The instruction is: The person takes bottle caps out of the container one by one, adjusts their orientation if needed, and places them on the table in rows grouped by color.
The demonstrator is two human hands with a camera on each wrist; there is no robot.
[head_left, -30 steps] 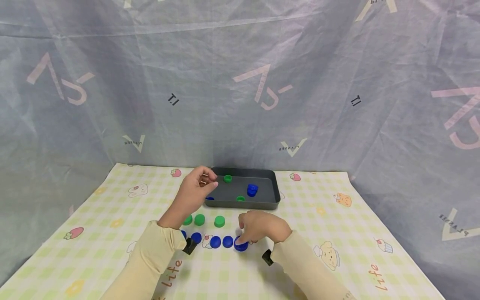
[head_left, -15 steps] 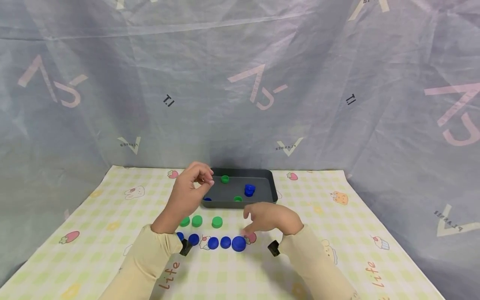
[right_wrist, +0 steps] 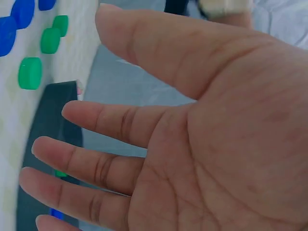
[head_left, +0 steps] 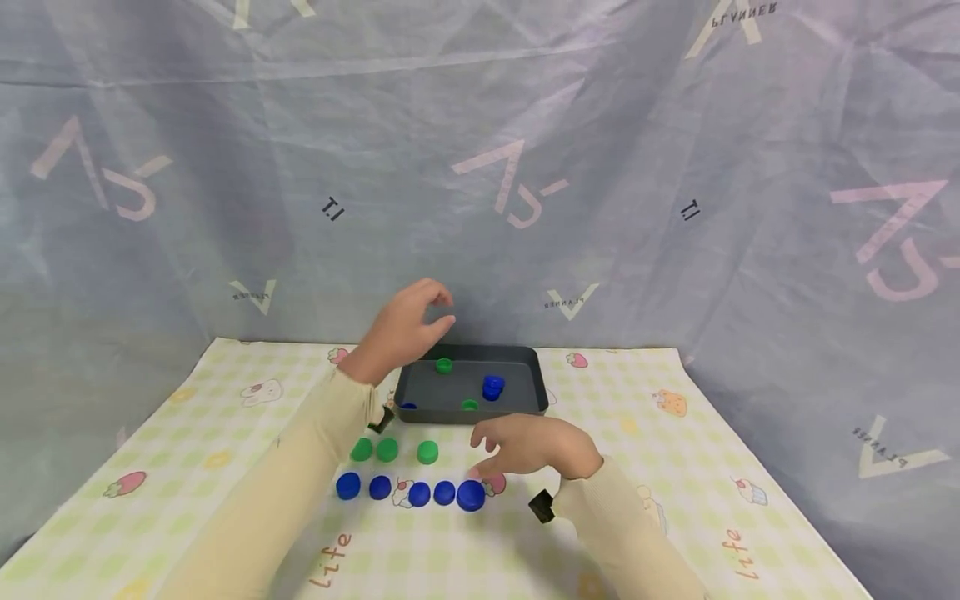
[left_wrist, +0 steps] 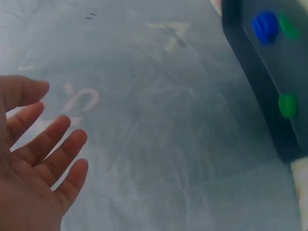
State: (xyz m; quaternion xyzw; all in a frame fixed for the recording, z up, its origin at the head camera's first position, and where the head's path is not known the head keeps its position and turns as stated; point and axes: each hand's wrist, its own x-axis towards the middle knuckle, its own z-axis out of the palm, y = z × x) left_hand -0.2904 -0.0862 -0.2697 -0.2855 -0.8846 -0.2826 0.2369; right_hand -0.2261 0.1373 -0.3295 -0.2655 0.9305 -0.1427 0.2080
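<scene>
"What's just changed?"

"You've released the wide round blue plastic-looking cap [head_left: 471, 495]. A second ago your right hand [head_left: 534, 444] was on it; now your thumb is just beside it, though I can't tell whether the tip brushes its edge. That cap sits on the cloth-covered desk [head_left: 420, 552], in front of the shallow dark grey rectangular tray [head_left: 442, 416]."

"And the grip on each side?"

"Your right grip is spread, thumb well apart from the fingers, holding nothing. Your left hand [head_left: 405, 327] has risen from beside the tray to near its far left corner, fingers loosely curved and just as empty."

"What does that mean for the work?"

"That cap looks placed, I'd judge: it ends a row with the other four round blue caps [head_left: 419, 494], and the three round green plastic-looking caps [head_left: 387, 450] lie between that row and the tray. Inside the tray, neither hand touches the far-left green cap [head_left: 444, 366], the green cap by the near wall [head_left: 469, 405], the clustered blue pieces [head_left: 492, 387] right of its middle, or the half-hidden blue piece [head_left: 408, 407] at its near left."
</scene>
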